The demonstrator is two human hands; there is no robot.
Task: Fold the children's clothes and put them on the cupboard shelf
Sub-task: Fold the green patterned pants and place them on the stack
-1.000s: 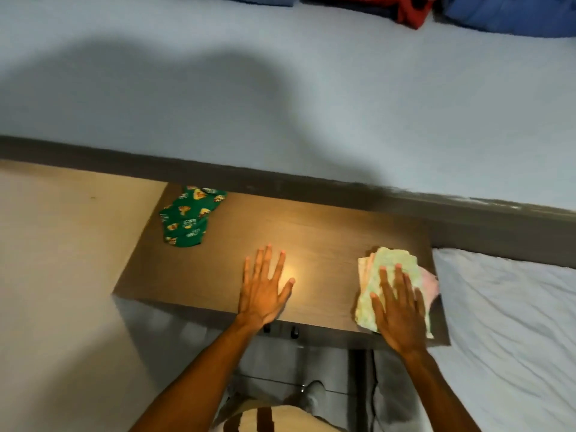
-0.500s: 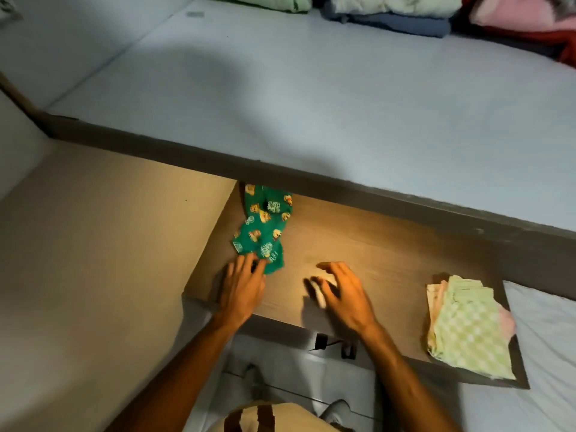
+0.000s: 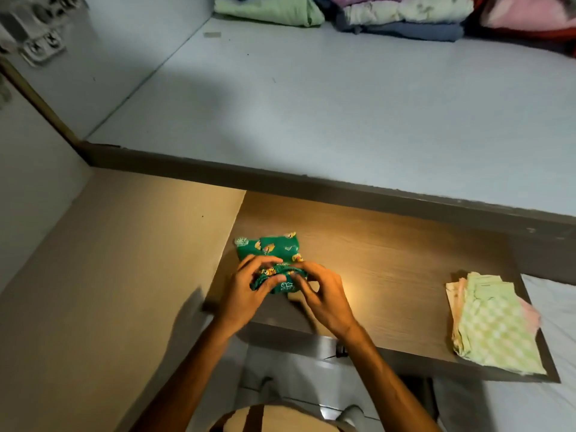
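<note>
A small green garment with yellow prints (image 3: 270, 248) lies at the left end of the brown wooden shelf (image 3: 389, 269). My left hand (image 3: 249, 291) and my right hand (image 3: 324, 297) both pinch its near edge, which is lifted and bunched between the fingers. A folded stack of pale green checked and pink clothes (image 3: 492, 325) rests at the shelf's right end, apart from both hands.
A wide pale upper shelf (image 3: 311, 113) lies beyond, with folded clothes (image 3: 399, 14) piled along its back. A beige side panel (image 3: 109, 275) bounds the left. White bedding (image 3: 554, 307) lies to the right. A wall socket (image 3: 40, 45) is at the top left.
Both hands have moved onto the green garment and taken hold of its near edge, bunching it. The right hand left the checked stack a second ago. The view has shifted left.
</note>
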